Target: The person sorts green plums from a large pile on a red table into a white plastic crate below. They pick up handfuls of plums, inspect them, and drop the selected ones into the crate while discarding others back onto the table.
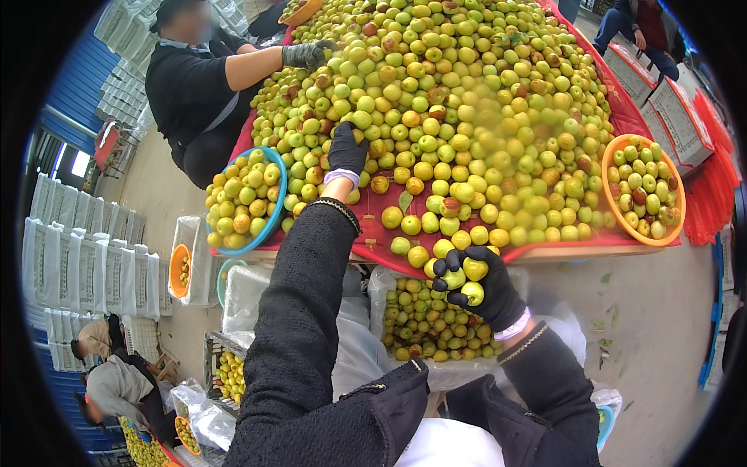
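A large heap of green-yellow jujubes (426, 143), some with brown patches, lies on a red cloth (373, 219). My left hand (348, 150), in a black glove, reaches into the heap's near left part with its fingers against the fruit. Whether it grips one cannot be told. My right hand (490, 289), also gloved in black, holds a few jujubes (474, 280) in its curled fingers at the near edge. Below that hand stands a plastic-lined container (378, 298) of browner jujubes (432, 327).
A blue basin (284, 190) of jujubes sits left, an orange basin (607, 181) right. Across the left side, a co-worker's gloved hand (306, 55) touches the heap. White crates (93, 268) are stacked far left. Cartons (677, 119) stand at right. Another co-worker (117, 382) bends at lower left.
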`<state>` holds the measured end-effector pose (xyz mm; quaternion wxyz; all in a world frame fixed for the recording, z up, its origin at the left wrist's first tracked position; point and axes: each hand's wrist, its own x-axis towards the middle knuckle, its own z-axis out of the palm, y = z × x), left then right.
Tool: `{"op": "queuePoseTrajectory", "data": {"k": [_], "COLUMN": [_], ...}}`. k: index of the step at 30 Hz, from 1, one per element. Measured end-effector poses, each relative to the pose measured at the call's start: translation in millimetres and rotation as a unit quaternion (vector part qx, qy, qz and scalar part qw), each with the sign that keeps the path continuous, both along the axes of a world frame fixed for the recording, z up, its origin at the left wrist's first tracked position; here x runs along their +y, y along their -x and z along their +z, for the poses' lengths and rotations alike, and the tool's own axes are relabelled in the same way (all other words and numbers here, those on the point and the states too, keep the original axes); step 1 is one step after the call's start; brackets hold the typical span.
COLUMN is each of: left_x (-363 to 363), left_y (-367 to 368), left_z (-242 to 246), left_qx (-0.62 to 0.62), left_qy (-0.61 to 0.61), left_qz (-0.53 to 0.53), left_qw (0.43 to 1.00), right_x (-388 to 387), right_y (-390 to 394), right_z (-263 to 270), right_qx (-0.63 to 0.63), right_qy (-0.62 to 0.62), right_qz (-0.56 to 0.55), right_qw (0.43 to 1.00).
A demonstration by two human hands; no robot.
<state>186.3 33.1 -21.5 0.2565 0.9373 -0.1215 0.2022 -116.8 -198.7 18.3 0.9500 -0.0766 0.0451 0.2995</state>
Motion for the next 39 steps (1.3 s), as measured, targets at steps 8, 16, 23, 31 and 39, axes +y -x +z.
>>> {"op": "queuePoseTrajectory", "data": {"k": [8,16,23,31,39], "left_x": [-31.1,-79.1,-75.9,-99.3,-91.9], "left_y": [113.7,134.7,-25.6,-48.0,-3.3], "left_z": [32.7,26.8,25.3,34.6,13.0], "left_qx": [0.251,0.191,0.014,0.18,0.135], "left_qy": [0.463,0.288,-0.052,-0.151,-0.033], "left_qz": [-0.247,-0.225,-0.046,0.004,-0.091], "left_qw": [0.813,0.911,0.998,0.972,0.986], "right_x": [3.1,0.8,-43.8,-55.4,-56.0], "right_y": [-0.2,-10.4,-31.8,-43.4,-46.9], "right_z": [9.6,2.6,6.6,15.5,26.9], "right_qx": [-0.039,0.053,0.004,0.112,0.105], "right_qy": [0.153,0.079,0.091,0.017,0.081], "right_qz": [-0.049,-0.097,-0.189,-0.144,-0.161], "right_qw": [0.986,0.991,0.978,0.983,0.978]}}
